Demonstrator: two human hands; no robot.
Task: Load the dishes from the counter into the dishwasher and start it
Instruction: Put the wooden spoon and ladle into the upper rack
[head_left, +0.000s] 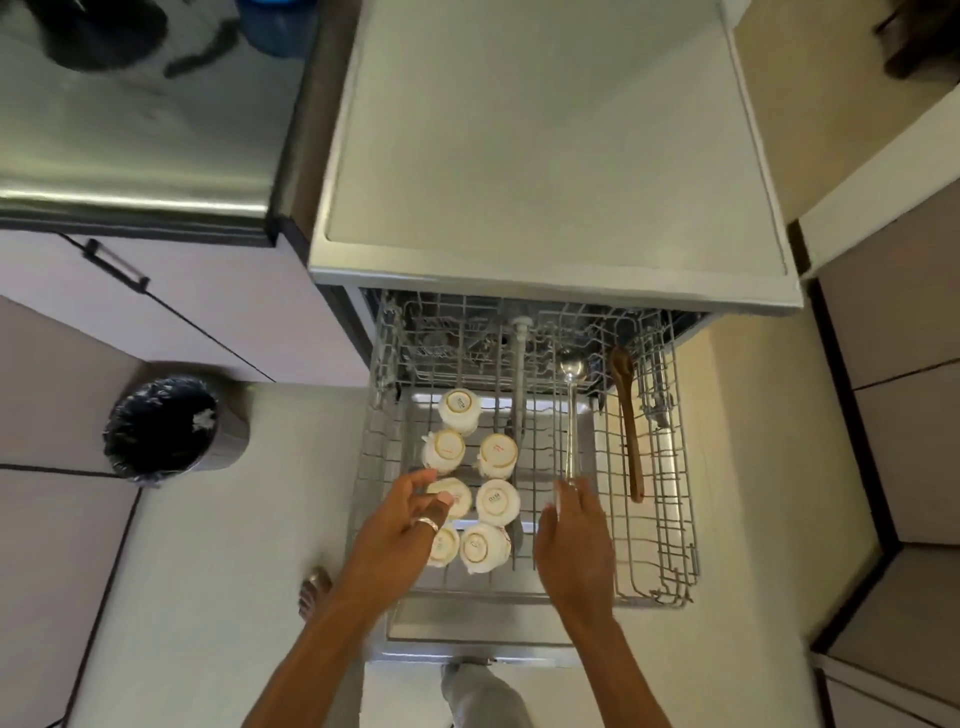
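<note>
Left hand (410, 512) over the left half of the pulled-out grey wire dishwasher rack (670, 519). Fingers spread and loosely curved, nothing held. Band ring on one finger, thumb tip just above an upturned cup base.

Right hand (574, 540) over the rack's middle, back of hand up, fingers fairly straight. Fingertips at the near end of the long shiny metal ladle (571, 415). Pinching or merely touching: cannot tell.

Seven small white ceramic cups (497, 454) upside down in the rack's left half, packed close in two rough columns. Thin gold ring round each base. Two nearest-left cups partly covered by the left hand.

Ladle flat along the rack, right of centre, bowl toward the far end. Brown wooden spoon (628, 426) flat in the rack's right part, parallel to the ladle and apart from it, bowl also at the far end.

Open grey dishwasher door (467, 636) level below the rack. Flat white dishwasher top (545, 156) beyond the rack's far end. Round bin with black liner (166, 426) on pale floor, well left of the rack. Brushed steel counter (130, 145) far left beyond the rack, dark blurred shapes on it. Bare foot (314, 590) near the rack's near-left corner.
</note>
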